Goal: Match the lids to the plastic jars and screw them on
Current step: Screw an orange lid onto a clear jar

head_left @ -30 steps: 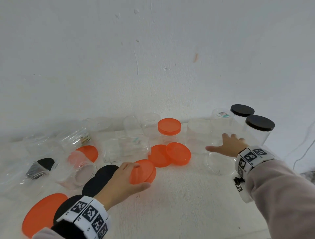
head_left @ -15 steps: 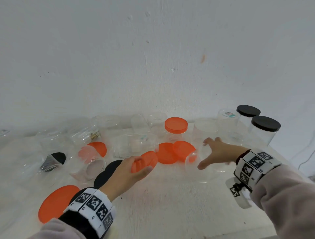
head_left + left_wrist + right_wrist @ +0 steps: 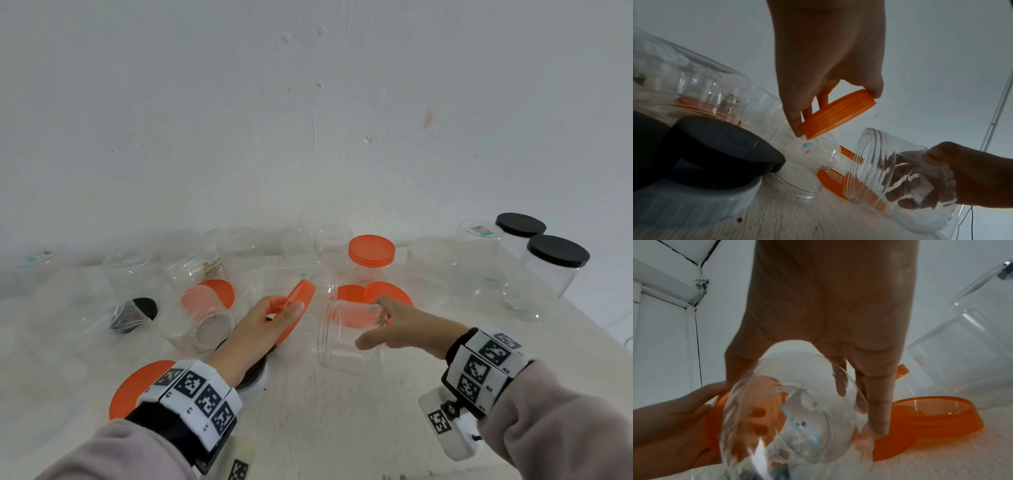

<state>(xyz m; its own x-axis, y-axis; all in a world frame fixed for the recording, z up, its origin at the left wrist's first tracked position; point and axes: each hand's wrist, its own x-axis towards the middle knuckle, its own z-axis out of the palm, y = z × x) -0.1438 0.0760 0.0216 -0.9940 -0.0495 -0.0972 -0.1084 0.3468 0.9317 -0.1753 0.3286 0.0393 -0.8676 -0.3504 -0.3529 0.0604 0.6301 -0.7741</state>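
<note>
My left hand [image 3: 270, 317] grips an orange lid [image 3: 297, 310] by its rim, tilted on edge above the table; the left wrist view shows the same orange lid [image 3: 838, 113] pinched between thumb and fingers. My right hand [image 3: 390, 325] grips a clear plastic jar [image 3: 346, 337] held off the table, its open mouth turned left towards the lid. In the left wrist view the clear jar [image 3: 900, 175] is tilted with fingers wrapped round its body. The right wrist view looks through the jar [image 3: 793, 410] at the lid behind it. A small gap separates lid and jar mouth.
Two loose orange lids [image 3: 387, 291] lie behind the jar. A jar with an orange lid [image 3: 371, 251] and two black-lidded jars [image 3: 556, 253] stand at the back. Several open clear jars lie at left [image 3: 202, 318]. Black lids [image 3: 719, 146] and a large orange lid [image 3: 133, 390] sit near my left wrist.
My right hand picked up the clear jar from the right and carried it left to the middle. My left hand lifted the orange lid and tipped it towards the jar mouth.
</note>
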